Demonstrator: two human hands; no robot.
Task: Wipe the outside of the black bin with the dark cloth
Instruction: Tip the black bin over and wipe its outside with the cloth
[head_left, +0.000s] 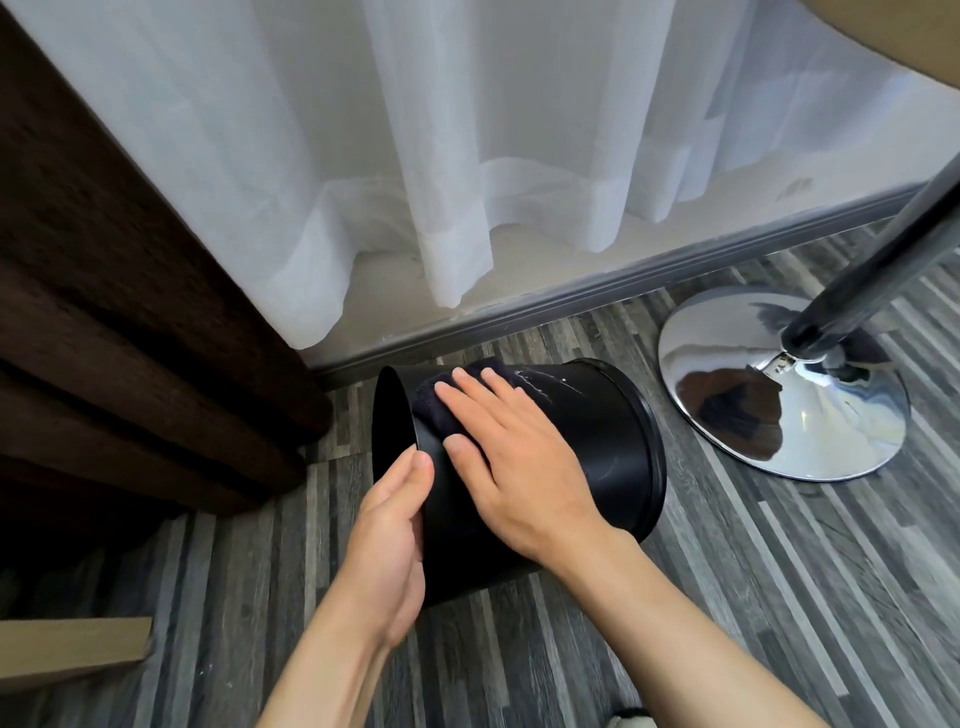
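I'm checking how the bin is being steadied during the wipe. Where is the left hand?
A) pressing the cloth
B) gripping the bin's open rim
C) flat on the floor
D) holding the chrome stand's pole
B: the left hand clasps the open rim of the tipped black bin, while the right hand presses the dark cloth on its side.

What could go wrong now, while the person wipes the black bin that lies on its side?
1. The black bin is round and lies tilted on its side; only the left hand steadies it at the open rim, so it may roll.
2. The dark cloth lies under flat fingers of the right hand, not gripped, so it may slip off.
3. A long stroke may push the bin against the chrome base close by.
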